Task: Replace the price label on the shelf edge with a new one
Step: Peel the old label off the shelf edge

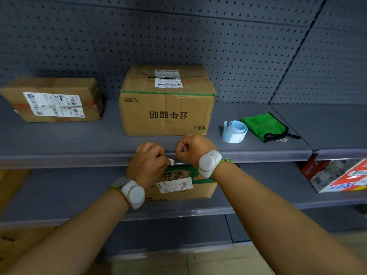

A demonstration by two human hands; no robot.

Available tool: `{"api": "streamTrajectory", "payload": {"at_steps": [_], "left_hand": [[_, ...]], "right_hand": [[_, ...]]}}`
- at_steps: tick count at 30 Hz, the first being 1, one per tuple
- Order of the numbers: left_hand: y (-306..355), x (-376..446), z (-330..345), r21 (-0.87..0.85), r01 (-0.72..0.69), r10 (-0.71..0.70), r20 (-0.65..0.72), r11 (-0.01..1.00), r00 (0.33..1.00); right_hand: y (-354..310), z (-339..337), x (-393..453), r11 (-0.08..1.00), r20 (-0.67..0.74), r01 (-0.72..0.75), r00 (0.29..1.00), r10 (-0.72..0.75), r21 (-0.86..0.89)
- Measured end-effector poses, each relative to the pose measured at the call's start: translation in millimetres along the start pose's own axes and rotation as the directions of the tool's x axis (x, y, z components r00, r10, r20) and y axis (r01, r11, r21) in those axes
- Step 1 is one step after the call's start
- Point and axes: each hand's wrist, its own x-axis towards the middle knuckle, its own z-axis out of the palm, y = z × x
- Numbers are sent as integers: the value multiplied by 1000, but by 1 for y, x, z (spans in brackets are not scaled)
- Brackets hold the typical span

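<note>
At the front edge of the shelf [258, 154] we hold both hands close together. Our left hand [148, 161] is curled up, and its fingers pinch a tiny white corner of the price label [171, 161]. We grip it there so we can peel it away from the clear strip. Our right hand [193, 148] is a closed fist pressed to the edge just beside it; we think it holds the strip steady, but we cannot tell if it grips anything. We see only that small bent white bit; our hands hide the rest. A roll of blue labels [234, 132] waits on the shelf near a green cloth [263, 126], beside a big brown box [166, 102].
</note>
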Motion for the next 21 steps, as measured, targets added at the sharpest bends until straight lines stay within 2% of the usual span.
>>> {"api": "streamTrajectory", "payload": {"at_steps": [3, 9, 21], "left_hand": [[1, 0, -6, 22, -7, 7, 0, 1000, 1000], [2, -2, -10, 10, 160, -160, 27, 987, 987], [5, -4, 1, -35, 191, -192, -51, 981, 980]], "right_hand": [[1, -4, 1, 1000, 16, -15, 1000, 15, 11], [2, -1, 3, 1000, 20, -7, 1000, 7, 5], [4, 5, 4, 1000, 2, -13, 1000, 13, -3]]}}
